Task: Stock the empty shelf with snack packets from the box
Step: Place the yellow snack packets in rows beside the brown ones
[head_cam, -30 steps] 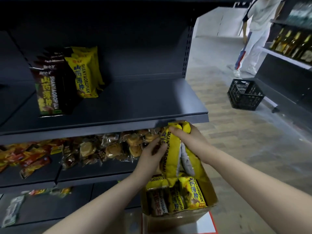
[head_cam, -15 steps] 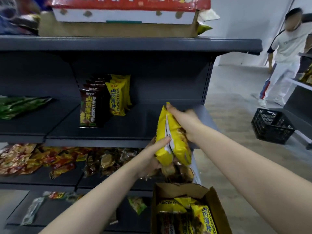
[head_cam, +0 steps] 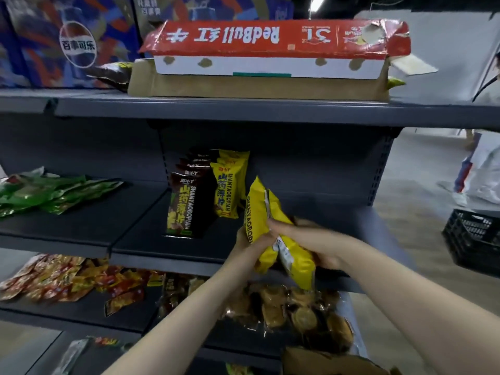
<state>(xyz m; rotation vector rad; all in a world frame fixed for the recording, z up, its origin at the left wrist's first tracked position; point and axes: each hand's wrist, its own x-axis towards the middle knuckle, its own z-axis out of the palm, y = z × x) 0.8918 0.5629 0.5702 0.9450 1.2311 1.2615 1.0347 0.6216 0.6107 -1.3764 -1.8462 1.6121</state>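
Both hands hold a bunch of yellow snack packets (head_cam: pixel 273 228) at the front of the dark grey middle shelf (head_cam: pixel 311 212). My left hand (head_cam: pixel 249 246) grips them from below and the left. My right hand (head_cam: pixel 311 240) clasps them from the right. On the shelf behind stand a row of black packets (head_cam: pixel 186 204) and a row of yellow packets (head_cam: pixel 230 185), upright. The cardboard box (head_cam: pixel 324 361) shows only its top edge at the bottom of the view.
A red and white Red Bull carton (head_cam: pixel 270 47) lies on a brown box on the top shelf. Green packets (head_cam: pixel 48 193) lie on the left shelf. Wrapped snacks (head_cam: pixel 297 312) fill the lower shelf. A black crate (head_cam: pixel 473 239) and a person (head_cam: pixel 481 171) stand at right.
Both hands have lifted the yellow packets out of the box up to the middle shelf. The view has tilted upward, so the box has dropped to the bottom edge.
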